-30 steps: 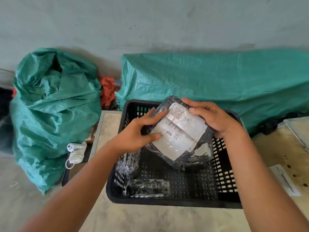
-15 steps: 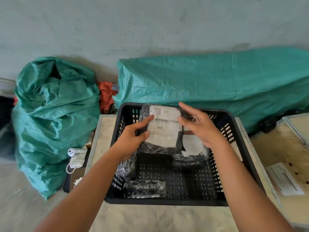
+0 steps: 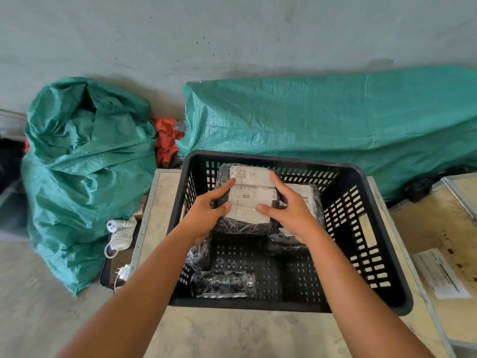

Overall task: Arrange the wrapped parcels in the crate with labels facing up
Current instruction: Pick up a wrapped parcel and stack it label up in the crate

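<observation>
At the left of the frame sits a crumpled green sack (image 3: pixel 85 174), a white corded device (image 3: pixel 120 232) below its right edge; move in to the centre and your left hand (image 3: pixel 206 215) presses its fingers and thumb on the left edge of the labelled parcel (image 3: pixel 251 200); that parcel lies label up against the far wall of the black crate (image 3: pixel 374 254); your right hand (image 3: pixel 291 213) clamps the parcel's right edge, over a second labelled parcel (image 3: pixel 307 196) just beside it; two clear-wrapped dark parcels (image 3: pixel 223 282) lie near the crate's lower left corner; a paper sheet (image 3: pixel 441 273) rests at the right.
</observation>
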`<state>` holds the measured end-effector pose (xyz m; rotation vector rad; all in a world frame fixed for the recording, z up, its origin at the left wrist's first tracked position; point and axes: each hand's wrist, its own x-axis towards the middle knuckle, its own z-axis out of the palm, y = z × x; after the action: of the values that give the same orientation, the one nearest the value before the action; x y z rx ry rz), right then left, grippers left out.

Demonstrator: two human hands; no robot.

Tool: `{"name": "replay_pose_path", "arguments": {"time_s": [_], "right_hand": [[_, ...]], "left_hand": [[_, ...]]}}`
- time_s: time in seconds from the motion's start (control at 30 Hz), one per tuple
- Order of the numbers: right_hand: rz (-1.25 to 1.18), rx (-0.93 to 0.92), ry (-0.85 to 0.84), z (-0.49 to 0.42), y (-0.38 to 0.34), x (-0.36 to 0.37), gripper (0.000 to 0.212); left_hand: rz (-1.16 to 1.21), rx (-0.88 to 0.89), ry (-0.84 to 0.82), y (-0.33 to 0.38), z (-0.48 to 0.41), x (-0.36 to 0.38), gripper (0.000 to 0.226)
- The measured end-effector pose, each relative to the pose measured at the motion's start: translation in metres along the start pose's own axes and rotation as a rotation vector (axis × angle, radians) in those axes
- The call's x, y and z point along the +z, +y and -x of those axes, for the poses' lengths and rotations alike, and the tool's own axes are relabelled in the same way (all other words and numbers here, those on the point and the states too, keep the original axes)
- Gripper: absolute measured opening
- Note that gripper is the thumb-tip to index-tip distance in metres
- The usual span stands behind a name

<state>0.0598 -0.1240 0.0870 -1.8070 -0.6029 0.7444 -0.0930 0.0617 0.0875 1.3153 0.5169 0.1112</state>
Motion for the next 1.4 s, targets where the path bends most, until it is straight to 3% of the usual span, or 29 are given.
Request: {"name": "replay_pose_path", "arguments": {"time_s": [0.17, 0.3, 0.4, 0.53, 0.73, 0.87, 1.0, 1.1, 1.27, 1.4], "right_hand": [[0.142, 0.064, -0.060, -0.006, 0.006, 0.018, 0.100], [0.119, 0.090, -0.030, -0.015, 0.010, 0.040, 0.105], [0.086, 0.065, 0.006, -0.017, 0.005, 0.035, 0.107], [0.029, -0.063, 0.065, -0.003, -0.009, 0.018, 0.085], [0.125, -0.128, 0.153, 0.014, -0.037, -0.023, 0.056], [0.115, -0.166, -0.017, 0.007, -0.071, -0.038, 0.045], [0.000, -0.088, -0.271, -0.005, -0.093, -0.031, 0.039], [-0.141, -0.056, -0.369, -0.007, -0.092, -0.031, 0.037], [-0.166, -0.097, -0.439, -0.004, -0.089, -0.032, 0.049], [-0.336, -0.148, -0.241, 0.002, -0.071, -0.027, 0.051]], "left_hand": [[-0.296, -0.054, 0.022, -0.007, -0.005, 0.004, 0.062], [-0.382, -0.080, 0.073, -0.011, -0.009, 0.003, 0.066], [-0.336, 0.001, 0.128, -0.008, -0.009, 0.000, 0.065], [-0.173, 0.110, 0.117, 0.008, -0.010, -0.006, 0.061], [-0.238, 0.144, -0.149, 0.063, -0.007, -0.032, 0.062], [-0.385, 0.033, -0.414, 0.098, -0.012, -0.044, 0.059], [-0.502, -0.009, -0.595, 0.120, -0.019, -0.043, 0.050], [-0.425, -0.010, -0.581, 0.124, -0.020, -0.045, 0.043], [-0.416, 0.030, -0.575, 0.124, -0.016, -0.041, 0.028], [-0.443, 0.193, -0.153, 0.125, -0.011, -0.037, 0.025]]}}
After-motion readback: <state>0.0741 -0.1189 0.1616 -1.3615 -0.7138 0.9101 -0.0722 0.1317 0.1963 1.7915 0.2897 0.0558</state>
